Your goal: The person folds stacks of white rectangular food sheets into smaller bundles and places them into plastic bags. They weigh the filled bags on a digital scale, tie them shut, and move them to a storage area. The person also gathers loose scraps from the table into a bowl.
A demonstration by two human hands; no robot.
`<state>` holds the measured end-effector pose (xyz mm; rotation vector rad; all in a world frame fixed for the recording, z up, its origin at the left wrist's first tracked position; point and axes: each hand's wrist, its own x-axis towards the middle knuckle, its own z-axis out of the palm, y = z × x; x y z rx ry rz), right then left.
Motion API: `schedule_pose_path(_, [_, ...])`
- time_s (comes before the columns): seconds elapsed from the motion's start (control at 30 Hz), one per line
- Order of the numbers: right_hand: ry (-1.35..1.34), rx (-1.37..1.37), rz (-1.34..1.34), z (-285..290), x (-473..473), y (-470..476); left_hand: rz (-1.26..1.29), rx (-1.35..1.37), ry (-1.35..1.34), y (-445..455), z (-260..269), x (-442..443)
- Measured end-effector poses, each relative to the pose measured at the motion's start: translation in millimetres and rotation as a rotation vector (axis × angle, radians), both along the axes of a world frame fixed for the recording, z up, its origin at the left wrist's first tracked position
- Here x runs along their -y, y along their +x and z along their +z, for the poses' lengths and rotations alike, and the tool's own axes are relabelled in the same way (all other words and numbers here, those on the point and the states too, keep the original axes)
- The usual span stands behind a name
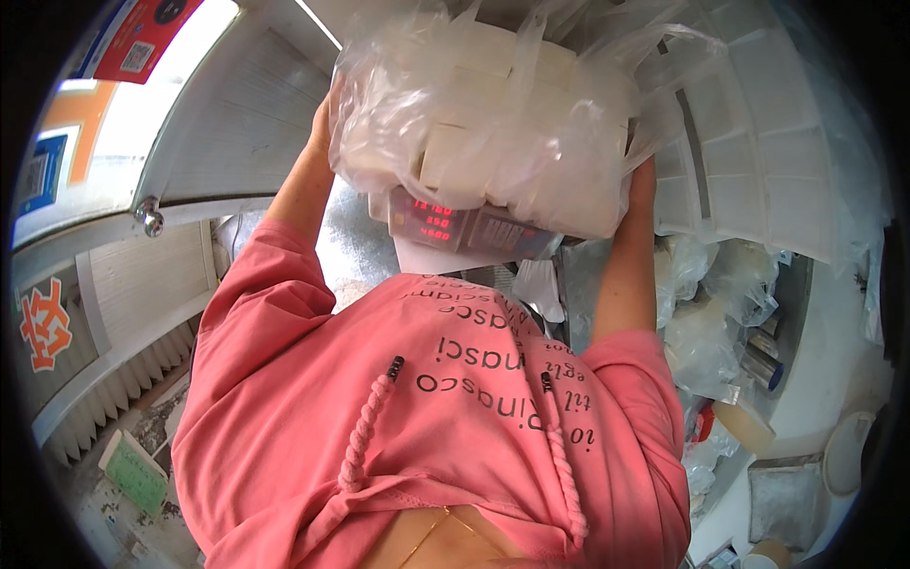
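Observation:
A large translucent plastic bag point(490, 121) full of pale, cream-coloured rectangular blocks fills the top middle of the view. My left hand point(333, 110) holds its left side; the fingers are mostly hidden by the plastic. On the opposite side, my right hand point(643, 167) grips the bag, largely covered by its edge. Directly below and partly behind the bag is a digital scale point(466, 231) with lit red figures on its display panel. Whether the bag rests on the scale or is held above it, I cannot tell.
White plastic crates point(768, 142) stand at the right, with filled plastic bags point(700, 341) below them. A metal-framed window with a round knob point(150, 217) lies on the left. A green-faced pad point(135, 473) is at the lower left, a grey square container point(788, 498) at the lower right.

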<state>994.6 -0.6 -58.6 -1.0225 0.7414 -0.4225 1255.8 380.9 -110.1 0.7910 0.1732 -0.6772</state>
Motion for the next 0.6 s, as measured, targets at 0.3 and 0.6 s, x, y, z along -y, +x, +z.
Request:
schedule_pose_path(0.3, [-0.083,-0.009,0.126,33.3,-37.1,-94.9,0.330,-0.028,0.635,-86.2,-17.7,-87.7])
schedule_pose_path(0.6, [-0.250,0.018,0.056,56.5,-37.7,-136.3,0.446,0.260,0.549,-95.9,56.1,-76.0])
